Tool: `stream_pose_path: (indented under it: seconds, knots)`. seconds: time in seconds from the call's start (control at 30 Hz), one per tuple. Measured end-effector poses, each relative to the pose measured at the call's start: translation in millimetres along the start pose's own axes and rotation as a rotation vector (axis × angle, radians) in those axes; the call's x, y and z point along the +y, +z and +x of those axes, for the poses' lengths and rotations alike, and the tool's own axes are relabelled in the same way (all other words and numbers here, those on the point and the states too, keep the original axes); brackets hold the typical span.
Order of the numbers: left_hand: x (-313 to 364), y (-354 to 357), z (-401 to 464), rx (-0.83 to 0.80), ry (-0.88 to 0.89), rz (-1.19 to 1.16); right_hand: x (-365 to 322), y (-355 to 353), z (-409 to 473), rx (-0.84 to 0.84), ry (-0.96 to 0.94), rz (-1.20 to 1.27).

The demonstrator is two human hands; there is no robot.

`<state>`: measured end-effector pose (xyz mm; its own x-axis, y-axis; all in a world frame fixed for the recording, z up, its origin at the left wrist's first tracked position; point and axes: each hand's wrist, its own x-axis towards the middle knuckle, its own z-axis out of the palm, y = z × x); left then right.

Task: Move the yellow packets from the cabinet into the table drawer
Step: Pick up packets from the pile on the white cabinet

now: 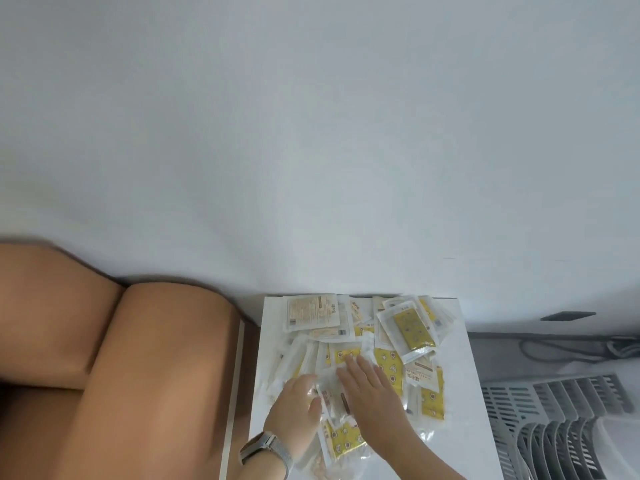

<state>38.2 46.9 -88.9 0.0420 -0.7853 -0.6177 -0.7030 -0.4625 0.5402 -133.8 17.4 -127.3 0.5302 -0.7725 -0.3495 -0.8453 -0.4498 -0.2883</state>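
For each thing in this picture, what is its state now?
yellow packets: heaped loose on the white surface, overlapping.
left hand: fingers curled on packets at the heap's near edge.
right hand: flat, fingers straight, pressing on the heap.
white surface: bears the heap.
wristwatch: worn on left wrist.

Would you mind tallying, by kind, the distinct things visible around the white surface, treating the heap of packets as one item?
Heap of yellow packets (overlapping, individual count cannot be told): 1
Hands, left hand and right hand, both on the heap: 2
Wristwatch: 1
White surface: 1
Tan sofa: 1
Grey slatted basket: 1
Total: 7
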Motion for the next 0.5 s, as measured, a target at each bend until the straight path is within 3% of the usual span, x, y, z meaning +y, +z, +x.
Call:
stream_pose_path:
  seconds: [0.27,0.5]
  knots:
    - [-11,1,-19,0.103,-0.142,-0.357,14,-1,-21,0.094,-0.107,0.014]
    - [-3,4,-27,0.057,-0.132,-0.524,0,-28,-18,0.222,0.159,0.608]
